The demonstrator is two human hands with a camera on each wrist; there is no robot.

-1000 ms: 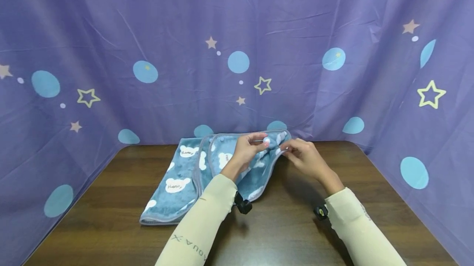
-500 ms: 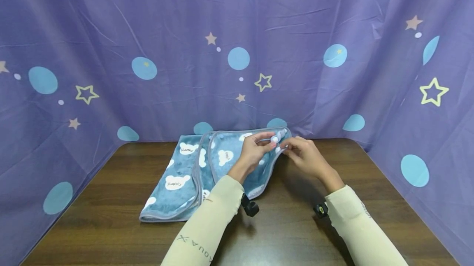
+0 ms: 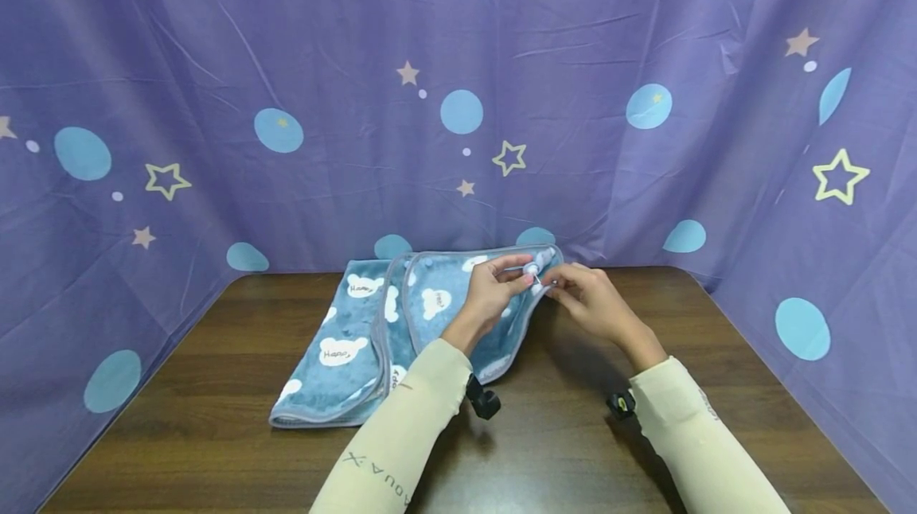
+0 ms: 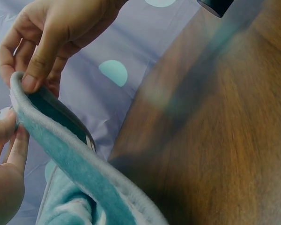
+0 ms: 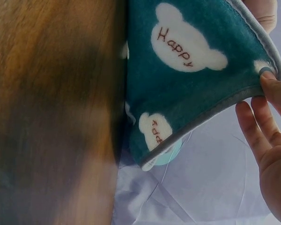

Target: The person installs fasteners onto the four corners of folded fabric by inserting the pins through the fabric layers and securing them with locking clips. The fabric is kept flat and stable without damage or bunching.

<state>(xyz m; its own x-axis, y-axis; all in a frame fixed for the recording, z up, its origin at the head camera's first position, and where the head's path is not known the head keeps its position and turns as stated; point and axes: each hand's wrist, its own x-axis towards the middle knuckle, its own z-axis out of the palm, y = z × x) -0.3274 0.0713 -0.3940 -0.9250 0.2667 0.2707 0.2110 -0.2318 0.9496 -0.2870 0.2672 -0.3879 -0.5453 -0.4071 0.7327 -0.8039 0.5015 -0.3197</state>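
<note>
A blue fleece blanket (image 3: 433,303) with white bear shapes and grey edging lies folded on the table, its right part lifted. Thumb and fingers of my right hand (image 3: 591,299) pinch its grey-edged corner, which stands off the table in the right wrist view. Just left of it, my left hand (image 3: 490,291) pinches a small white round thing (image 3: 531,268) between thumb and fingers. A thin pale line runs from that thing towards the right fingertips. Its kind is too small to tell. In the left wrist view the left fingers (image 4: 18,150) sit below the right hand, beside the raised edge.
The brown wooden table (image 3: 179,347) reaches back to a purple curtain (image 3: 344,164) printed with stars and dots. Black wrist cameras hang below both sleeves, the left camera (image 3: 483,400) over the table.
My left hand has moved right, bringing the small white round thing nearer the right hand. The blanket's upper layer lies flatter. My right hand keeps its pinch on the corner.
</note>
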